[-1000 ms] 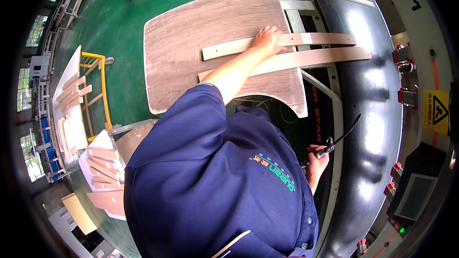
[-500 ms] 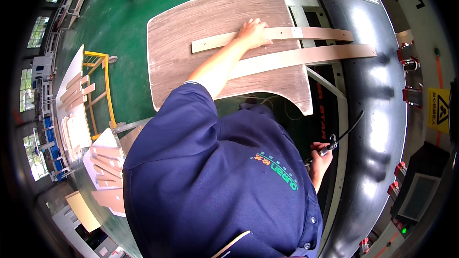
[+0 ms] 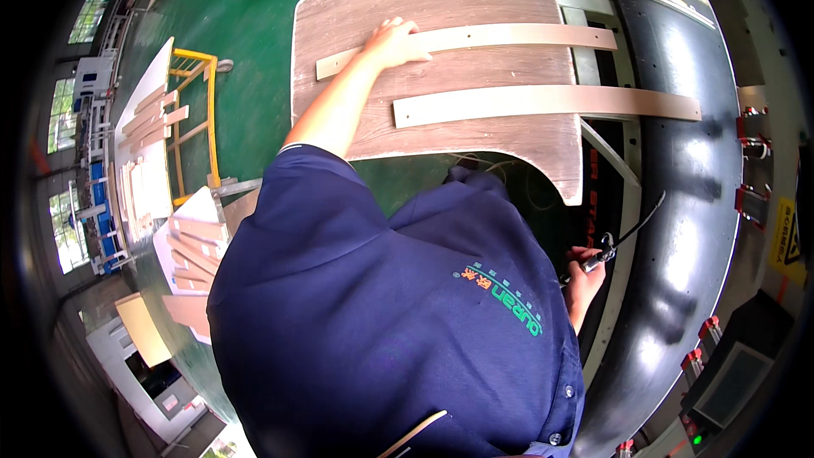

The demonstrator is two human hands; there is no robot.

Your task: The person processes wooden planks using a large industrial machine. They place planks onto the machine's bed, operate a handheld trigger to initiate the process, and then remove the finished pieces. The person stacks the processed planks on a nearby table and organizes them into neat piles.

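Note:
My left hand reaches out over a large brown wooden board and lies on the left part of a long pale wooden slat, fingers pressed on it. A second, longer slat lies below it, its right end sticking out over a black curved machine surface. Low at the right, beside my blue shirt, my right hand grips a small metal tool with a thin black cable running up from it.
The floor is green. To the left stand a yellow cart with pale wooden pieces and a white stand stacked with several slats. Red clamps and a yellow warning sign sit along the machine's right edge.
My left hand has slid leftward across the board, taking the upper slat with it. My right hand stays low at the right with the tool.

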